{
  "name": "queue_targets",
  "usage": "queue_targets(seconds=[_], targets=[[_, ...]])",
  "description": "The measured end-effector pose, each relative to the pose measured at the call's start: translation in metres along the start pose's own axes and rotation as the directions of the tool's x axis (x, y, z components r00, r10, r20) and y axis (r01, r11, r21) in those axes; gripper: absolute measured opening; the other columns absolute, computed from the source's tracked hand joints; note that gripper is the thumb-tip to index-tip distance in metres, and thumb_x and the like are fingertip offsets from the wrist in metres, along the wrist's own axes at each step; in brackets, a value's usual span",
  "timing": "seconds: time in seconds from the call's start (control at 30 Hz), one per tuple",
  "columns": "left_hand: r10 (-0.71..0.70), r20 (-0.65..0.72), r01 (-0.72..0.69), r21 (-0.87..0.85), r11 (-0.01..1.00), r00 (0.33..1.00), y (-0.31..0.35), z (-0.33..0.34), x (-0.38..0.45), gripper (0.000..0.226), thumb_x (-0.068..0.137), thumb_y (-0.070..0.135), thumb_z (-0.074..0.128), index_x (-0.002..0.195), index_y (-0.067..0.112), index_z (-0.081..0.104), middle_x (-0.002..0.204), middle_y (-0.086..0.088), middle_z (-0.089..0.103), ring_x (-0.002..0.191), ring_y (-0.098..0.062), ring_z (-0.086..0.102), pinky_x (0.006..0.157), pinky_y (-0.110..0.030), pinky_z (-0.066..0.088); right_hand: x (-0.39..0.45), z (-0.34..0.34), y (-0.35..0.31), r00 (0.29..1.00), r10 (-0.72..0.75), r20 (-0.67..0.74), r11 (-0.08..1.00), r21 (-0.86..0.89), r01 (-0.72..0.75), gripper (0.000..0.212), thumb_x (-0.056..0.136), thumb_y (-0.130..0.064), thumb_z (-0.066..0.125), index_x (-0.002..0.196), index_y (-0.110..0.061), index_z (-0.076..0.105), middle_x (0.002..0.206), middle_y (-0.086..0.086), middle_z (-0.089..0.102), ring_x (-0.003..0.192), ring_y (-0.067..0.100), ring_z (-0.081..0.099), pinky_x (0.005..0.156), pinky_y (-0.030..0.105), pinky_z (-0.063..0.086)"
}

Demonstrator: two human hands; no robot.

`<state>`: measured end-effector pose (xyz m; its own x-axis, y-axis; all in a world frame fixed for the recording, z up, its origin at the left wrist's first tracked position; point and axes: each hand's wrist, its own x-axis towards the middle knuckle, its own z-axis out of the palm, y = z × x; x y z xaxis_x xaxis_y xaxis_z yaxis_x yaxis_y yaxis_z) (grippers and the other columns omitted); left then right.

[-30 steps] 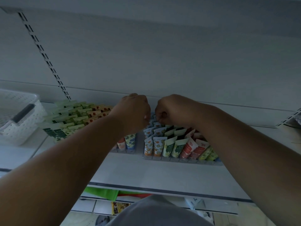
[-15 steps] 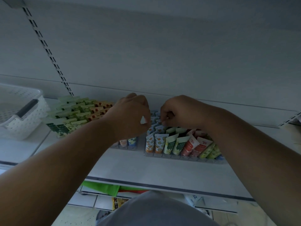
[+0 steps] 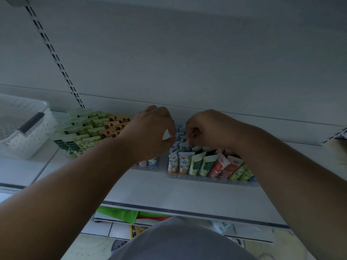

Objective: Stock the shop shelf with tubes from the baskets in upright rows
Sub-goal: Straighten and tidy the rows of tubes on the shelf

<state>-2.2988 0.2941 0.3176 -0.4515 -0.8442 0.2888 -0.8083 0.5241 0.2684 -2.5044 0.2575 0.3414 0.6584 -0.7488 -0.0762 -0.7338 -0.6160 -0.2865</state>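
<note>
both hands, left hand (image 3: 150,134) and right hand (image 3: 208,128), pinch blue tubes (image 3: 179,139) at 12 o'clock on the shelf (image 3: 150,186), straightening the row; next, probably press them upright.

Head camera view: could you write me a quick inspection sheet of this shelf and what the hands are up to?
Surface: white shelf, bare at the front.
Job's things: tubes upright in rows in a clear tray; green and orange tubes packed to the left.
Clutter: white basket at far left.
Hands: left hand and right hand curled, pinching blue tube tops at the back.
Cables: nothing seen.
Surroundings: slotted upright, grey back panel.
</note>
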Motion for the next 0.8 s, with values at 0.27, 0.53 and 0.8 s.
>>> queue_targets(seconds=[0.27, 0.53, 0.8], targets=[[0.064, 0.076, -0.065, 0.012, 0.998, 0.995, 0.005, 0.005, -0.015, 0.017, 0.069, 0.051, 0.057, 0.071, 0.037, 0.067, 0.089, 0.015, 0.057, 0.086, -0.011, 0.049, 0.078, -0.041, 0.048, -0.010, 0.003, -0.018, 0.994, -0.006, 0.107, 1.000, 0.009, 0.005, 0.010, 0.080, -0.025, 0.075, 0.086, -0.018, 0.074, 0.080, -0.004, 0.068, 0.072, 0.010, 0.061, 0.063, 0.026, 0.046], [0.079, 0.054, -0.078, -0.021, 0.997, 0.995, 0.002, 0.009, -0.013, 0.006, 0.068, 0.034, 0.063, 0.069, 0.034, 0.068, 0.087, 0.015, 0.058, 0.082, -0.007, 0.043, 0.074, -0.040, 0.048, -0.012, 0.005, -0.019, 0.993, 0.008, 0.119, 0.998, 0.056, -0.015, 0.006, 0.078, -0.017, 0.073, 0.083, -0.018, 0.075, 0.081, -0.003, 0.070, 0.072, 0.010, 0.063, 0.068, 0.029, 0.050], [0.044, 0.066, -0.042, -0.026, 0.999, 0.997, 0.005, 0.005, -0.011, 0.013, 0.069, 0.045, 0.059, 0.074, 0.037, 0.068, 0.088, 0.019, 0.052, 0.085, -0.005, 0.043, 0.078, -0.037, 0.048, -0.016, 0.000, -0.015, 0.998, 0.030, 0.054, 0.998, 0.054, -0.033, 0.007, 0.080, -0.025, 0.075, 0.085, -0.020, 0.074, 0.073, -0.010, 0.063, 0.063, 0.002, 0.054, 0.053, 0.011, 0.035]])
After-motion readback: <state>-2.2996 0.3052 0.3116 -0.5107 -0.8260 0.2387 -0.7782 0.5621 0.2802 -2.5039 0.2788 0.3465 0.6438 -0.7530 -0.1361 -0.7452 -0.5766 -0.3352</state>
